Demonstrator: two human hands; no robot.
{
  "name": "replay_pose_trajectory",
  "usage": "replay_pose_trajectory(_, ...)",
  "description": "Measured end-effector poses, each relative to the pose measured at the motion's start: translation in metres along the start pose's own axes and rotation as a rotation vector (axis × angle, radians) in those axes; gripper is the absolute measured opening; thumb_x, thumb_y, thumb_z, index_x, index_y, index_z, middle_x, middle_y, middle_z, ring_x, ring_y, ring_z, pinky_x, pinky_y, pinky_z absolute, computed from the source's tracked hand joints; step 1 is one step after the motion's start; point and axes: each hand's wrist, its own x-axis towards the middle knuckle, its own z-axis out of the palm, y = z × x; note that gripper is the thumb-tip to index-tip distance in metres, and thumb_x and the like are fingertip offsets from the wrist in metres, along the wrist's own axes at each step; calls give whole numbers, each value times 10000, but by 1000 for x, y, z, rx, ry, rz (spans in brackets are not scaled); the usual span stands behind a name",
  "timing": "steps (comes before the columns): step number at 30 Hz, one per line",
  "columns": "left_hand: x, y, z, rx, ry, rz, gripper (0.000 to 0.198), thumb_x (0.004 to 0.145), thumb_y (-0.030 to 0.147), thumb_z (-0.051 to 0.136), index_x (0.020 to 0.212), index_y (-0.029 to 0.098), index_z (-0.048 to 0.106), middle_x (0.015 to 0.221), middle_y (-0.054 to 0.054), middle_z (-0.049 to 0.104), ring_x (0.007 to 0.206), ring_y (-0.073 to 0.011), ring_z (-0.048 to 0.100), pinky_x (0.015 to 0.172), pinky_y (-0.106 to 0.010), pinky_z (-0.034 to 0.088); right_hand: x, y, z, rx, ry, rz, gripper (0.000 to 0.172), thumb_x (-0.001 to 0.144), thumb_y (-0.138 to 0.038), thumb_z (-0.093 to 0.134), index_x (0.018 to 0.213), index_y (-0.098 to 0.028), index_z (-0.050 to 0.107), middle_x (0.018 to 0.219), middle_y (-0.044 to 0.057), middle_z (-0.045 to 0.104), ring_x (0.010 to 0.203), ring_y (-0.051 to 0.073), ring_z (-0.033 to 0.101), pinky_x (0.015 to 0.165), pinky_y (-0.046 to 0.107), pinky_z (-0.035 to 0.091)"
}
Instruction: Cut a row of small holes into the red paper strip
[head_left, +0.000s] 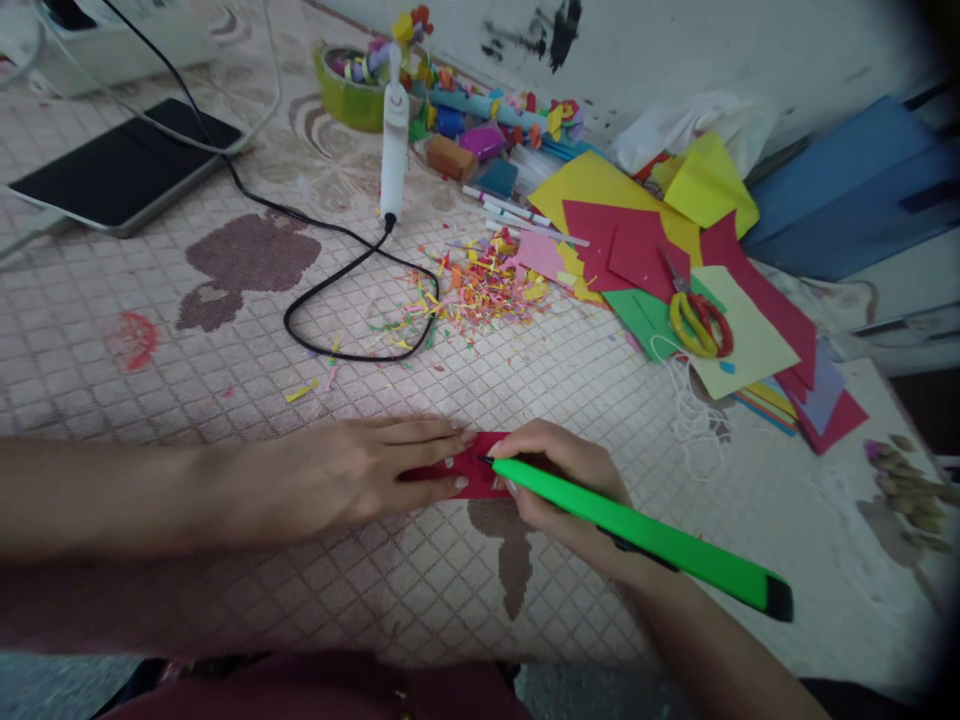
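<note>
A strip of red paper [480,481] lies on the patterned tablecloth, partly covered by both hands. Small pale spots show on it. My left hand [390,465] rests flat across its left part, fingers stretched out and pressing down. My right hand [574,480] is closed around a bright green utility knife [667,535] with a black end cap and a dark slider along its side. The knife is tilted, its thin dark tip at the paper's surface between the two hands. Fingers of the right hand also touch the strip's right end.
Beyond the hands lie paper scraps [491,285], a white glue gun [394,150] with a looped black cord [360,357], and a tablet [127,165]. To the right are coloured sheets [637,240], scissors [701,322], white string [690,410] and dried flowers [911,495]. Green tape [349,100] stands behind.
</note>
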Motion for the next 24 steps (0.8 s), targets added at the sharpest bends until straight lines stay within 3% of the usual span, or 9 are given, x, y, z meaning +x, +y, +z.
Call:
replay_pose_trajectory(12, -1, 6, 2, -7, 21, -23, 518, 1000, 78, 444, 1511, 150, 490, 1623, -161, 422, 1559, -228, 318, 1274, -371, 319, -2, 3, 2, -2, 28, 22, 317, 817, -37, 615, 1035, -257, 682, 902, -11, 753, 785, 134, 707, 705, 249, 571)
replay_pose_trajectory(19, -3, 24, 8, 93, 103, -104, 437, 1024, 97, 425, 1447, 96, 534, 1513, -196, 558, 1496, -295, 436, 1212, -419, 416, 7, 6, 1, -2, 2, -124, 286, 837, -32, 609, 1008, -249, 684, 918, 9, 764, 828, 148, 729, 744, 266, 584)
replay_pose_trajectory(24, 9, 0, -11, -91, 110, -30, 317, 1057, 120, 411, 1269, 134, 646, 1388, -143, 676, 1325, -214, 623, 1161, -348, 476, 9, 5, -3, 27, -44, -85, 261, 843, -49, 610, 1003, -241, 687, 912, 9, 764, 822, 145, 726, 755, 269, 576)
